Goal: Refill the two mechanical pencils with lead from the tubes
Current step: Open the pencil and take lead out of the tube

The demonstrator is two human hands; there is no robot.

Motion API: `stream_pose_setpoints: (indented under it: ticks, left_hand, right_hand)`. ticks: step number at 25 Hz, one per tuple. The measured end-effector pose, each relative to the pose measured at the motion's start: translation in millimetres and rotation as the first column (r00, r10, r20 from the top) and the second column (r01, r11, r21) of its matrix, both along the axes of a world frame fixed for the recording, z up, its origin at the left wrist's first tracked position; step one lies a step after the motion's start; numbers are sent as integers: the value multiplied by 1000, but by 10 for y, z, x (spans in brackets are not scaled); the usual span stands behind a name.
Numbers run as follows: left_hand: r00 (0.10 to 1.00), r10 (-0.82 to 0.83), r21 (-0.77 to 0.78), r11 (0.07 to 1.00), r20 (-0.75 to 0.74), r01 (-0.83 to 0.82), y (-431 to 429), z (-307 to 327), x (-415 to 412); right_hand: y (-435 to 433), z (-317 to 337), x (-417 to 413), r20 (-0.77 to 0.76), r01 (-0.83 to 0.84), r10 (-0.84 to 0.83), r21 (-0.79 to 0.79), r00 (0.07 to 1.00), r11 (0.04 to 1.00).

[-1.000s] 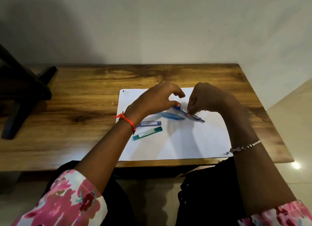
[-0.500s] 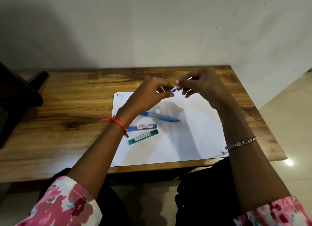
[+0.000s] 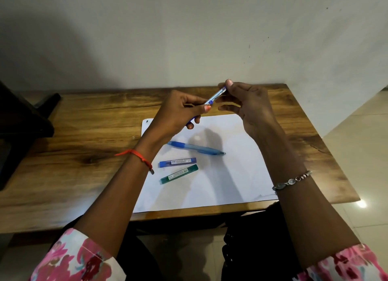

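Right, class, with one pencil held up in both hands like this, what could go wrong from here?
1. The right hand pinches the top end of the slim blue-and-clear mechanical pencil that the left hand grips above the wooden table; anything small pulled free there could drop and be lost.
2. The second blue plastic pencil lies loose on the white paper sheet; a nudge may roll it.

Pink floral sleeves (orange thread, silver bracelet)

Printed labels on blue lead tube and green lead tube; too small to read
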State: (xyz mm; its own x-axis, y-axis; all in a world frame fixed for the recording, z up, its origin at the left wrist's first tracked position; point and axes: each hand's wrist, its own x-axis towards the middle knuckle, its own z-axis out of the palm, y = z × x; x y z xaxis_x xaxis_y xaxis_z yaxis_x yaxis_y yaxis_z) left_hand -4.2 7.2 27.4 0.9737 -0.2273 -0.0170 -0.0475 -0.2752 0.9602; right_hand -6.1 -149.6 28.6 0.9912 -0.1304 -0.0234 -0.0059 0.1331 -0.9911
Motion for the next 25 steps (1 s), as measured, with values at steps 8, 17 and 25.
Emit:
stream_pose_setpoints:
  ticks: [8,17,25]
  left_hand:
    - [999,29,16,999,-38,-29,0,-50,5]
    - [999,27,83,996,-42,-24,62,-83,13]
    - [998,-4,62,998,-63,8,41,-63,8]
  right_hand:
    - [27,-27,3,-46,100,-98,46,994,994]
    - [-49,23,29,-295,23,80,329,952,944]
    - [-81,-50,65,-254,87,-20,256,967,963]
